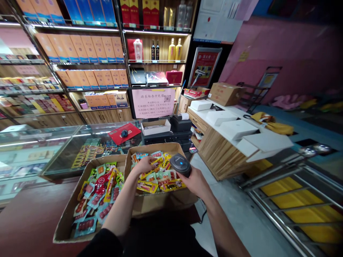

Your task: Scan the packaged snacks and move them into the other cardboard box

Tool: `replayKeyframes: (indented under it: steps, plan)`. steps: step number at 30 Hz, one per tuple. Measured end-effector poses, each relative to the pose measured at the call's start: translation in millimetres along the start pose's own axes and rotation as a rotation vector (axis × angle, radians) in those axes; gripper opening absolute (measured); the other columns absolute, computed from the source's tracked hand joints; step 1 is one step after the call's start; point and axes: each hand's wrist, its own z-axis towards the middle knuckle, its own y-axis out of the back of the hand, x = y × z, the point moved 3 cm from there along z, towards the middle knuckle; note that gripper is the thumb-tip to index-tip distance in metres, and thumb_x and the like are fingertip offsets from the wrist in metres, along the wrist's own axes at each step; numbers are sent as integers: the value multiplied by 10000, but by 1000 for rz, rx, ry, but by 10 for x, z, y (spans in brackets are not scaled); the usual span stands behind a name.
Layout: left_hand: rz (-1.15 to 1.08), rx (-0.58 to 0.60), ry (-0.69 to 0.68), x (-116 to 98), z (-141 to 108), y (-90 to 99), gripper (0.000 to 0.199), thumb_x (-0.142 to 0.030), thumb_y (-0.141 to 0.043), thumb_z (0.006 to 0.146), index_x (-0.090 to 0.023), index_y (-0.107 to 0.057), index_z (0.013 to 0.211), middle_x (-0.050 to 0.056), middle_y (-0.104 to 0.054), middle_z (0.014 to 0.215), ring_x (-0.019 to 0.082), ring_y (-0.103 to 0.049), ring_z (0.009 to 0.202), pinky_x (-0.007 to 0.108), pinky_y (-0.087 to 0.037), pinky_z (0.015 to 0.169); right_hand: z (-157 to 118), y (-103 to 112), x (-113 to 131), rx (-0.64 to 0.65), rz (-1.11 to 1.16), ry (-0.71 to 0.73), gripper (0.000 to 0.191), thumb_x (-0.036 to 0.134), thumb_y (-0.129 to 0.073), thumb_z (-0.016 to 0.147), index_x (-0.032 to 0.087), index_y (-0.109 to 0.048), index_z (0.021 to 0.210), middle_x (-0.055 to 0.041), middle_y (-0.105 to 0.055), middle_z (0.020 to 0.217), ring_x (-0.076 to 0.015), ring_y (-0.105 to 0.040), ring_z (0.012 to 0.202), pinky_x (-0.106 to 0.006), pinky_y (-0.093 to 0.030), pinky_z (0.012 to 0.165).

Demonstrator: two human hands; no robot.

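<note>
A black handheld barcode scanner (180,163) with a lit blue light is gripped in my right hand (193,182), above the right side of an open cardboard box (163,200). Small sealed snack packets (147,186), many of them yellow, fill this box. My left hand (144,165) reaches over its left part, fingers stretched out and touching the packets; the fingertips are partly hidden among them. Left of it stands a second cardboard box (63,223) with vacuum-packed snacks (86,225) and a red packet (103,181), partly covered by my left forearm.
Behind the boxes stand a monitor with a pink sign (152,103) and a black receipt printer (180,123). A glass display counter (59,150) runs left, with a red envelope (124,133) on it. At right are a white-topped counter (206,123) and a metal railing (268,210).
</note>
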Motion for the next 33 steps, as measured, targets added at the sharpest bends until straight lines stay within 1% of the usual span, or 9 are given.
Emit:
replayKeyframes:
  steps: [3,6,9,12,15,17,22,28,33]
  plan:
    - [146,-20,-2,-53,3,207,230,-285,-829,547,-208,-803,762,49,-746,734,254,-683,758,296,-506,706,-12,15,-30,9,-10,-35,303,361,-674,824,167,-712,1054,-146,-778,1034,-311,-727,1026,-327,-552,783]
    - [37,22,-15,-116,-27,337,314,-367,-818,622,-204,-819,890,45,-771,826,234,-692,780,273,-510,698,-22,1,-40,16,-10,-46,302,350,-673,818,155,-712,1045,-156,-777,1031,-315,-727,1020,-327,-548,770]
    - [-140,143,9,-159,-100,313,391,-361,-811,660,-191,-802,1012,46,-776,886,212,-696,795,269,-524,738,-28,-27,-13,13,24,-27,291,352,-662,815,159,-716,1026,-148,-778,1024,-313,-728,1012,-330,-547,770]
    - [-314,267,32,-166,-178,209,503,-302,-850,609,-196,-771,1095,57,-776,954,224,-705,878,287,-542,786,-31,-39,11,6,35,-14,289,366,-647,823,163,-720,1015,-143,-779,1020,-310,-729,1004,-330,-546,768]
    - [-432,313,66,-118,-198,143,559,-288,-877,570,-203,-756,1110,58,-774,981,242,-708,929,317,-558,804,-27,-34,2,11,18,-19,298,364,-651,821,159,-718,1027,-146,-778,1017,-316,-728,1009,-327,-543,763]
    - [-433,243,92,-56,-163,152,535,-301,-893,558,-182,-762,1063,58,-775,940,233,-713,878,316,-563,784,-22,-23,-21,7,4,-38,309,359,-661,816,158,-713,1045,-150,-777,1020,-319,-726,1017,-324,-540,765]
    - [-467,-63,151,97,-48,229,522,-342,-933,507,-136,-739,946,55,-747,768,187,-689,666,278,-547,619,-35,-15,-58,2,-8,-51,308,358,-660,817,158,-713,1045,-157,-777,1011,-322,-728,1006,-326,-538,759]
    - [-660,-161,144,72,-37,238,576,-352,-947,477,-131,-716,956,39,-736,754,142,-665,601,255,-540,593,-75,-50,-39,15,46,-4,294,347,-664,791,168,-732,1014,-146,-779,1011,-332,-723,1027,-352,-554,797]
    - [-682,-162,113,9,-62,259,574,-332,-952,472,-122,-716,951,49,-745,762,162,-688,643,273,-555,646,-72,-69,-40,7,49,12,326,336,-653,794,151,-724,1054,-158,-771,1053,-336,-720,1032,-369,-556,817]
